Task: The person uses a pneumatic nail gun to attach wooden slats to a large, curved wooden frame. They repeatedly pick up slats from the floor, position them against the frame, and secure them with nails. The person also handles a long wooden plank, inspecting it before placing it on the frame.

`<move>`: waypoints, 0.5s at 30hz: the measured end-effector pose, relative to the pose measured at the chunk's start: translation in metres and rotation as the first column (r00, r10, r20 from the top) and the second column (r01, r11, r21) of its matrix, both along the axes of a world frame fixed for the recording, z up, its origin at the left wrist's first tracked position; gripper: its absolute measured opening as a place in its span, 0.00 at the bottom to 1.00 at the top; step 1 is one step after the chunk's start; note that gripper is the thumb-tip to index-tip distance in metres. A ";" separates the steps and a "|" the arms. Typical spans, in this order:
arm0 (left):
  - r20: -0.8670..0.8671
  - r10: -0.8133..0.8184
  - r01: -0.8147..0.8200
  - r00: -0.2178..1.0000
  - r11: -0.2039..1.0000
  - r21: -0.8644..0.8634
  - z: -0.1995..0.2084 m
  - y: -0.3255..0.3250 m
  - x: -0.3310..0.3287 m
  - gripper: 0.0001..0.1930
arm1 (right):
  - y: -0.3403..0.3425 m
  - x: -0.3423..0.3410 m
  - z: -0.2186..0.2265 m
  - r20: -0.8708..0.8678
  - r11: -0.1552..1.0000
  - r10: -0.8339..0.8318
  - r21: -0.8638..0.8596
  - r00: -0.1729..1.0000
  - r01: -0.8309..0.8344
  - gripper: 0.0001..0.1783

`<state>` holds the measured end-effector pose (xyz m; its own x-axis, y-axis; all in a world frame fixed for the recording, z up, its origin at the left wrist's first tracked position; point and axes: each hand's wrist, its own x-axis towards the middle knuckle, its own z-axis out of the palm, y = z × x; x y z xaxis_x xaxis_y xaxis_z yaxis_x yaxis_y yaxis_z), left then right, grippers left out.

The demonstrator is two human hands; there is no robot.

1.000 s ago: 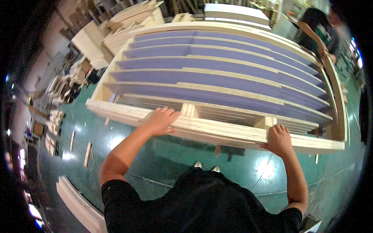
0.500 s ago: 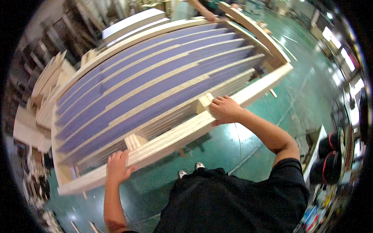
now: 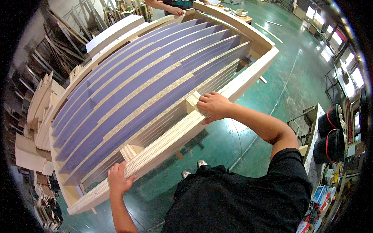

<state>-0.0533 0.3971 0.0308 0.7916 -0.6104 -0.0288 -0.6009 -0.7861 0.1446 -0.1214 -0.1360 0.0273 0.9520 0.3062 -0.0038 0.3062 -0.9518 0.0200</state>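
Observation:
A large wooden frame (image 3: 171, 144) stretches in front of me, tilted across the view. Inside it run several curved purple panels (image 3: 140, 91) with pale, bare top edges. My left hand (image 3: 120, 179) is closed over the near rail towards its left end, thumb on the side nearest me. Farther right along the same rail, my right hand (image 3: 213, 106) wraps over the top, beside a small wooden block (image 3: 192, 102). A second wooden block (image 3: 130, 151) sits inside the rail close to my left hand. The undersides of both grips are hidden.
Across the frame, another person's hand (image 3: 175, 10) rests on the far corner. Curved wooden pieces (image 3: 40, 105) and a white slab (image 3: 115, 35) are stacked at the left. Black buckets (image 3: 329, 145) stand on a bench at the right. Loose strips (image 3: 269, 33) lie on the green floor.
The frame and both hands appear shifted in view, the frame's right end leftward and its near left corner lower. Both hands keep their hold on the rail.

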 end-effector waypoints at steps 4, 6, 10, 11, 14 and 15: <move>0.035 -0.015 0.015 0.999 1.000 -0.001 -0.006 0.002 0.000 0.39 | -0.003 0.001 -0.006 0.014 1.000 0.010 -0.006 1.000 -0.010 0.45; 0.019 -0.017 0.017 1.000 1.000 -0.001 -0.004 0.002 0.000 0.39 | -0.003 0.004 -0.005 0.018 1.000 0.021 -0.001 1.000 -0.021 0.44; -0.027 -0.012 0.013 1.000 1.000 0.016 -0.001 0.001 0.002 0.40 | 0.000 0.002 0.003 -0.004 0.999 0.019 0.028 1.000 -0.019 0.41; -0.025 -0.015 0.016 1.000 1.000 0.013 -0.001 0.001 0.002 0.40 | 0.000 0.000 0.001 0.006 0.999 0.013 0.031 1.000 -0.013 0.41; -0.008 -0.023 0.023 1.000 1.000 -0.004 -0.005 -0.001 0.004 0.40 | -0.002 0.000 0.006 -0.031 0.999 0.017 0.029 0.999 -0.017 0.41; 0.006 -0.023 0.023 1.000 1.000 -0.004 -0.005 -0.001 0.004 0.40 | -0.003 0.001 0.007 -0.055 0.999 0.021 0.031 0.998 -0.019 0.42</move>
